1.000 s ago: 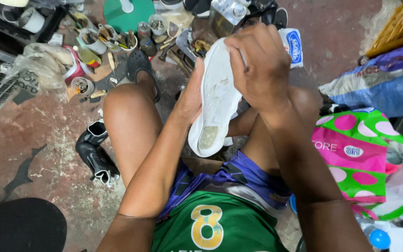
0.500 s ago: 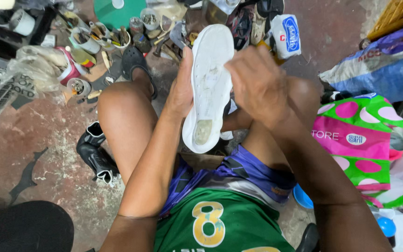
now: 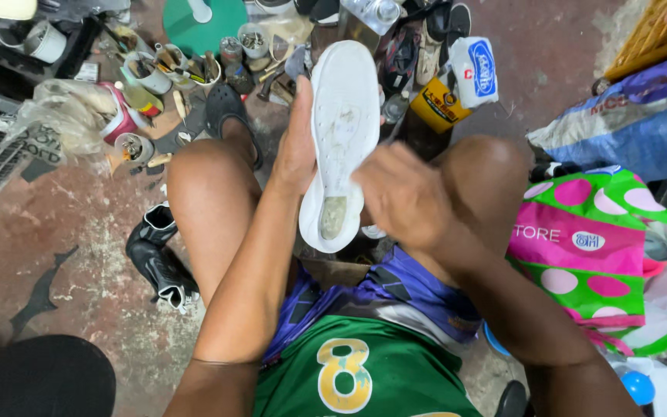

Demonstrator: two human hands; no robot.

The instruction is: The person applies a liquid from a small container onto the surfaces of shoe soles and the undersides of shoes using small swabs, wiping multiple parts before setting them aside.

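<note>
A white shoe sole (image 3: pixel 343 131) stands nearly upright above my knees, its underside facing me, with a grey worn patch at its lower heel end. My left hand (image 3: pixel 296 150) grips its left edge, fingers wrapped behind it. My right hand (image 3: pixel 401 197) hovers blurred at the sole's lower right, near the heel; whether it holds anything is unclear. I sit low, wearing a green jersey and purple shorts.
Tins, jars and tools (image 3: pixel 156 73) crowd the floor ahead, with a green round stand (image 3: pixel 206 23) and a yellow can (image 3: pixel 434 108). A black shoe (image 3: pixel 156 259) lies by my left thigh. A pink and green dotted bag (image 3: pixel 588 255) sits at right.
My right hand has slid down from the top of the sole to its heel end. The sole has turned more upright, and my view has tipped slightly.
</note>
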